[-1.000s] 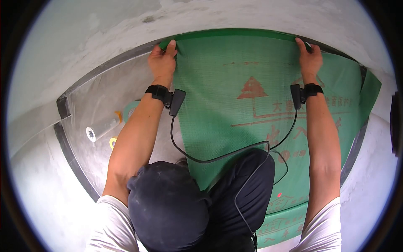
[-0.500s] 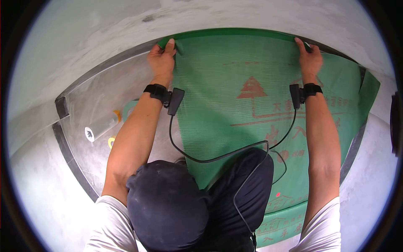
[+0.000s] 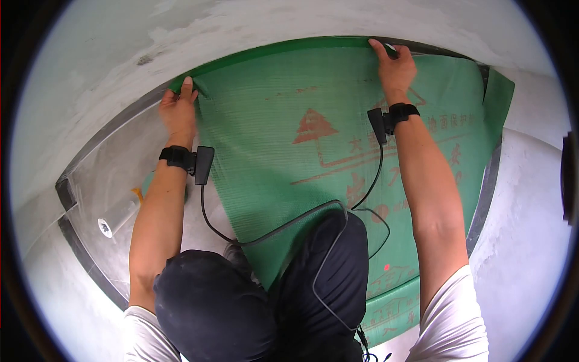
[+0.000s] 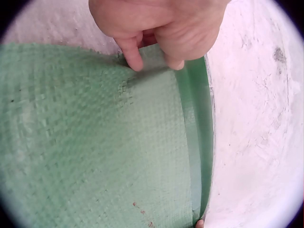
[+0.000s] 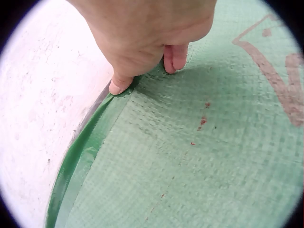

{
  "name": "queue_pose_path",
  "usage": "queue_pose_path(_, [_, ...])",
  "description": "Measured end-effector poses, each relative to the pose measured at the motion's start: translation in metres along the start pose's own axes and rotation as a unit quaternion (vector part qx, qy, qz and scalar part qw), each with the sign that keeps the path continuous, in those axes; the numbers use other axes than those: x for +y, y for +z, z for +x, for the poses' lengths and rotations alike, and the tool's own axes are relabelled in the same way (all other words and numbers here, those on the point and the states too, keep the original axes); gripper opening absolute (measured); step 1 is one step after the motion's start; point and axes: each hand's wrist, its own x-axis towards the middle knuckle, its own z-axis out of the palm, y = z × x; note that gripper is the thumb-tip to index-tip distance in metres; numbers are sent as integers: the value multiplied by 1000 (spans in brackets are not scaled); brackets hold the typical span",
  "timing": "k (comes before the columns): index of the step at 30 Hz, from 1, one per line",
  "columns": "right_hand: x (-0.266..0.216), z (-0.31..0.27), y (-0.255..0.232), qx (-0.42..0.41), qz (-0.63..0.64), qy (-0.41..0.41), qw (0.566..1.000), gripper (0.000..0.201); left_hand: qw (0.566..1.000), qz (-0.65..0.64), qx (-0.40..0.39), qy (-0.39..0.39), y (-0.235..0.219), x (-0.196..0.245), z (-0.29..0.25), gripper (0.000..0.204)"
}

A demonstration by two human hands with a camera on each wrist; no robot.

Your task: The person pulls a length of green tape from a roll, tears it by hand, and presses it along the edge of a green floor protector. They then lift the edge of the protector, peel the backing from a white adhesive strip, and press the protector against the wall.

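Note:
A strip of dark green tape [image 3: 283, 49] runs along the far edge of a green woven sheet [image 3: 259, 133], where floor meets wall. My left hand [image 3: 179, 114] pinches the strip's left end at the sheet's corner. In the left wrist view, the fingers [image 4: 135, 61] of that hand press close on the pale corner. My right hand [image 3: 397, 72] holds what looks like the tape roll [image 3: 392, 50], mostly hidden by the palm. Its thumb [image 5: 119, 86] presses the tape at the wall in the right wrist view, and the other fingertips touch the sheet.
The grey wall [image 3: 253, 24] rises right behind the tape, above a dark border strip [image 3: 114, 136]. A clear film roll [image 3: 117, 215] lies on bare floor at left. My dark-trousered knee [image 3: 332, 247] is over the sheet. A black cable [image 3: 283, 236] links both wrist cameras.
The head view has turned, so sheet, wall and both arms appear further left. Both hands keep their places at the tape.

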Motion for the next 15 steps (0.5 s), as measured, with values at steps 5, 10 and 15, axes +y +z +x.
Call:
queue_pose_path(5, [-2, -2, -1, -5, 18, 24, 1000, 61, 1000, 7, -3, 1, -1, 1, -1, 11])
queue_pose_path(10, [5, 3, 4, -2, -6, 17, 1000, 61, 1000, 10, 2, 0, 0, 3, -3, 13])
queue_pose_path(15, [12, 8, 6, -15, -22, 29, 999, 61, 1000, -11, -10, 13, 0, -2, 0, 14])
